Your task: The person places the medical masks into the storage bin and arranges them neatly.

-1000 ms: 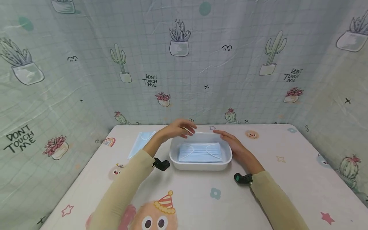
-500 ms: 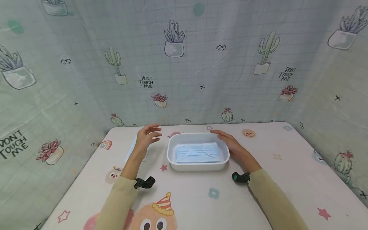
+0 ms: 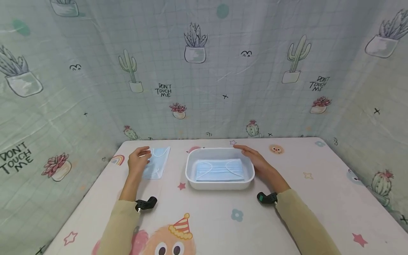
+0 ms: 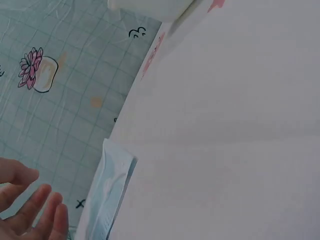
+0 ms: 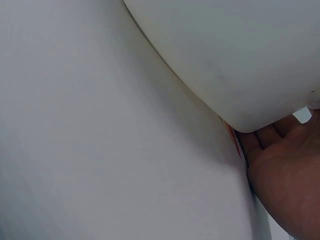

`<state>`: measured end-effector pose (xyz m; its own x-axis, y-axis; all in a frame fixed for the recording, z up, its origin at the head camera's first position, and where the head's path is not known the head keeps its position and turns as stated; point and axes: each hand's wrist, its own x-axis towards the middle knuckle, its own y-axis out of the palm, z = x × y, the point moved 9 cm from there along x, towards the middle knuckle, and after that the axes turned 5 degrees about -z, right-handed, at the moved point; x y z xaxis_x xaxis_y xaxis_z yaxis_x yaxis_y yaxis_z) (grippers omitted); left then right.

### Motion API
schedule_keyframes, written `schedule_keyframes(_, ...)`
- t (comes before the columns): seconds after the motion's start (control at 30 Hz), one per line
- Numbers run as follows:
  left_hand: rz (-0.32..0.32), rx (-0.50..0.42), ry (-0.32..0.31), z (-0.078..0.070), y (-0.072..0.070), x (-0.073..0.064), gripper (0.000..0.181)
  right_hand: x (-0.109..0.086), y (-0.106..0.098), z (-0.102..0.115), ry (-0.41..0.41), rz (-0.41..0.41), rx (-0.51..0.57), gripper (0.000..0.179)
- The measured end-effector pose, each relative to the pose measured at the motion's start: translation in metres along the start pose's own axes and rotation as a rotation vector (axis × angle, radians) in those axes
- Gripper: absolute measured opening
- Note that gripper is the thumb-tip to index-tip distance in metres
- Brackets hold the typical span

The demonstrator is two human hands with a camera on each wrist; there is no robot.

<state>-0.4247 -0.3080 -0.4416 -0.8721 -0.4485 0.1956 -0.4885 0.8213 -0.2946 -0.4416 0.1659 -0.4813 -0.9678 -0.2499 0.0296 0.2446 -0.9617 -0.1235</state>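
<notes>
A white rounded tub (image 3: pixel 220 185) stands mid-table with a light blue face mask (image 3: pixel 220 170) lying flat inside, white ear loops on top; whether more masks lie beneath it I cannot tell. Another blue face mask (image 3: pixel 158 164) lies on the table to the left. Just beside its left edge is my left hand (image 3: pixel 138 161), fingers loosely bent and holding nothing. The left wrist view has those fingertips apart from the mask (image 4: pixel 114 172). My right hand (image 3: pixel 256 160) rests along the tub's right side, fingers reaching round the back corner; the tub wall (image 5: pixel 225 60) partly hides them in the right wrist view.
The white table (image 3: pixel 210 212) bears printed stars, faces and a rainbow. A pale green cloth (image 3: pixel 204 81) with cactus prints hangs behind the table and along both sides. Each wrist carries a small black camera, one of them the left camera (image 3: pixel 147 203).
My left hand has moved from above the tub's left rim leftward and down, past the loose mask to its left side. The right hand has stayed at the tub.
</notes>
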Motion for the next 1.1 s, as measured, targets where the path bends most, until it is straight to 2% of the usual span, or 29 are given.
schedule_keyframes(0.1, -0.030, 0.060, 0.003, 0.006, -0.008, 0.001, 0.040, 0.000, 0.000, -0.002, 0.005, -0.006, 0.009, 0.045)
schedule_keyframes(0.27, -0.028, 0.124, 0.025, 0.011, -0.013, 0.001, 0.043, -0.001, -0.001, -0.001, 0.002, -0.006, 0.026, 0.046)
schedule_keyframes(0.43, 0.001, 0.203, 0.042, 0.015, -0.014, 0.000, 0.046, -0.003, 0.000, -0.002, 0.008, -0.001, 0.022, 0.046)
schedule_keyframes(0.7, 0.060, 0.381, 0.096, 0.015, -0.010, 0.001, 0.051, -0.002, 0.001, -0.003, 0.005, -0.006, 0.018, 0.046)
schedule_keyframes(1.1, 0.020, 0.432, 0.086, 0.017, -0.008, 0.003, 0.051, 0.000, 0.002, 0.000, -0.011, 0.001, 0.017, 0.046)
